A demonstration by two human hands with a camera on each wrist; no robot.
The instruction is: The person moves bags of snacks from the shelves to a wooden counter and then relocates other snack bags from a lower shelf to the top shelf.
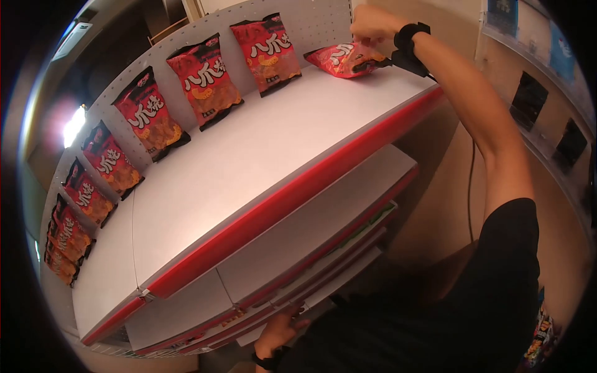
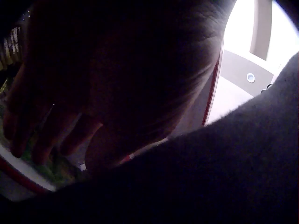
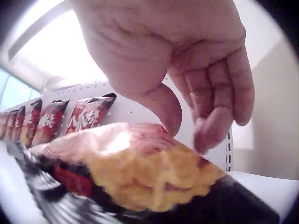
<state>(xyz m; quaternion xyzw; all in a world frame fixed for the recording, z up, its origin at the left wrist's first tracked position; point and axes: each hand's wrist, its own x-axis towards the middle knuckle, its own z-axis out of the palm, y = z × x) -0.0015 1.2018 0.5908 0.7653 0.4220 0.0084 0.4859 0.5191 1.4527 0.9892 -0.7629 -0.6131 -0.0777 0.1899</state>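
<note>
On the far right end of the white top shelf (image 1: 249, 149), a red and orange snack bag (image 1: 345, 60) lies tilted. My right hand (image 1: 378, 26) reaches over it with bent fingers and pinches its upper edge. In the right wrist view the thumb (image 3: 168, 114) meets the bag's crumpled edge, and one fingertip is partly hidden behind the bag (image 3: 154, 179). Low down, my left hand (image 1: 278, 332) is beside the edges of the lower shelves. Its fingers hang loosely bent in the dark left wrist view, with nothing held.
Several matching snack bags (image 1: 205, 81) stand in a row against the grey pegboard (image 1: 320, 25). A red strip (image 1: 298, 193) runs along the top shelf's front edge. More shelves (image 1: 317, 211) sit beneath. A wall with a dark cable (image 1: 471, 186) is on the right.
</note>
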